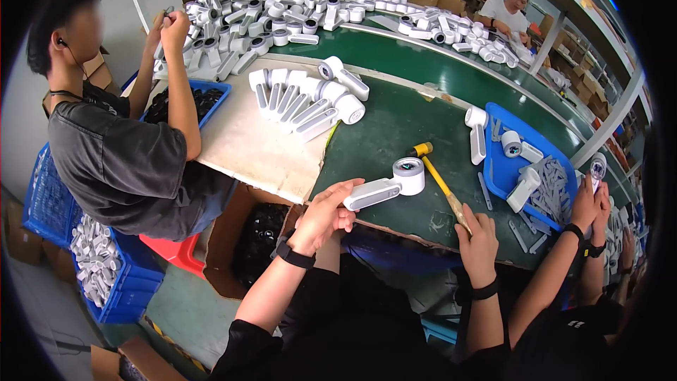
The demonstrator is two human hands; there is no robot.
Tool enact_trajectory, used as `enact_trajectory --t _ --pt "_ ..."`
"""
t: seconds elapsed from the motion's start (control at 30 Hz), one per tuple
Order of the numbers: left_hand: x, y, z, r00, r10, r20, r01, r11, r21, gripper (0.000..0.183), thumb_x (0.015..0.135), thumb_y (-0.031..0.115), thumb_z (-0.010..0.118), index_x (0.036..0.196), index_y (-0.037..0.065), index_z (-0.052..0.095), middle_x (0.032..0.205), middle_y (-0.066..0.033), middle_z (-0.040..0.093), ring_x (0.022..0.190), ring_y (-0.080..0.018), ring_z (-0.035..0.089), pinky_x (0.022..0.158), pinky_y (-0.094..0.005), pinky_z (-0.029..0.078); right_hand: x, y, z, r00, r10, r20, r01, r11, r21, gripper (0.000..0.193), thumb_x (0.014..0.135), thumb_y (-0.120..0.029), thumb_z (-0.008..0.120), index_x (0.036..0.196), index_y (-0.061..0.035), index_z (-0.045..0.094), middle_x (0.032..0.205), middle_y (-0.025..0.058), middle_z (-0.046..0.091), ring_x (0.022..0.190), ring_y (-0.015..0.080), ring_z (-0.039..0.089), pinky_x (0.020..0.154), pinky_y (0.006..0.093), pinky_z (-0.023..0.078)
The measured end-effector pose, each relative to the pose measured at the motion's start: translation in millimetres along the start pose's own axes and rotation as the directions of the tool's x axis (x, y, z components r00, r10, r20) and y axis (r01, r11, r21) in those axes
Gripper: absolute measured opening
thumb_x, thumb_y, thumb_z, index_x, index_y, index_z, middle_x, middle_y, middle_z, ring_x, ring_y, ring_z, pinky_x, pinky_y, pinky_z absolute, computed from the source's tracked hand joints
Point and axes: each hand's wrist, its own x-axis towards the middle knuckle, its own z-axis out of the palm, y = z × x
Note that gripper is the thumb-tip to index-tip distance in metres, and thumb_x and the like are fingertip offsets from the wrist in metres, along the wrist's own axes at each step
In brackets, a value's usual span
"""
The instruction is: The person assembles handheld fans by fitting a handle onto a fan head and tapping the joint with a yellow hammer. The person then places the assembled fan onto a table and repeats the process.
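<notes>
My left hand (324, 217) is closed round the grip of a white handheld fan (376, 193), which has a grey strip along its handle. The fan's round head points to the right, its dark open face turned up, over the green bench. In my right hand (479, 245) is a mallet (441, 182), gripped near the end of its yellow handle. Its yellow and black head is just beyond the fan's head, close to the bench top. A row of similar white fans (300, 102) lies farther back, on a beige sheet (261, 162).
A blue tray (498, 182) at right holds grey strips and white fans; loose strips lie beside it. White fans pile up (254, 14) beyond. A co-worker (127, 141) sits at left; another's hands (591, 204) hold a fan at right. A cardboard box (224, 240) stands below the bench.
</notes>
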Motion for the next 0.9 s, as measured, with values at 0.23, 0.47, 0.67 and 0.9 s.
enact_trajectory --t 0.23,0.47,0.67,0.9 --pt "0 -7 -10 0.996 -0.069 0.06 0.078 0.982 -0.174 0.048 0.104 0.041 0.052 0.122 -0.003 0.055 0.082 -0.0056 0.06 0.059 -0.0103 0.052 0.05 -0.0262 0.052 35 -72 -17 0.934 -0.327 -0.143 0.357 0.854 0.378 0.052 0.08 -0.008 0.074 0.13 0.0004 0.062 0.125 0.0159 0.06 0.112 0.0351 0.056 0.098 0.0416 0.045" --pt "-4 -29 -11 0.81 0.586 0.011 -0.31 0.413 0.856 0.034 0.089 0.03 0.078 0.103 0.0 0.069 0.088 -0.007 0.066 0.069 -0.0158 0.063 0.061 -0.0295 0.052 87 -117 37 0.797 -0.596 -0.092 0.577 0.71 0.403 0.048 0.078 -0.009 0.077 0.124 -0.0025 0.064 0.126 0.0127 0.062 0.118 0.0322 0.057 0.104 0.0461 0.041" --pt "-1 -19 -13 0.684 0.703 0.193 -0.448 0.198 0.872 0.027 0.078 0.016 0.084 0.101 0.006 0.074 0.092 -0.0093 0.069 0.089 -0.025 0.064 0.081 -0.0352 0.05 99 -115 65 0.725 -0.688 -0.003 0.591 0.62 0.517 0.028 0.081 -0.008 0.073 0.108 -0.0042 0.066 0.103 0.0083 0.065 0.105 0.0273 0.059 0.102 0.0462 0.04" --pt "3 -23 -16 0.693 0.7 0.172 -0.477 0.267 0.837 0.027 0.08 0.013 0.082 0.102 0.005 0.069 0.09 -0.0102 0.067 0.084 -0.0269 0.064 0.076 -0.0356 0.05 102 -119 73 0.73 -0.683 0.019 0.527 0.581 0.62 0.021 0.08 -0.002 0.071 0.099 -0.0027 0.063 0.095 0.0103 0.059 0.095 0.0317 0.056 0.087 0.0432 0.045"
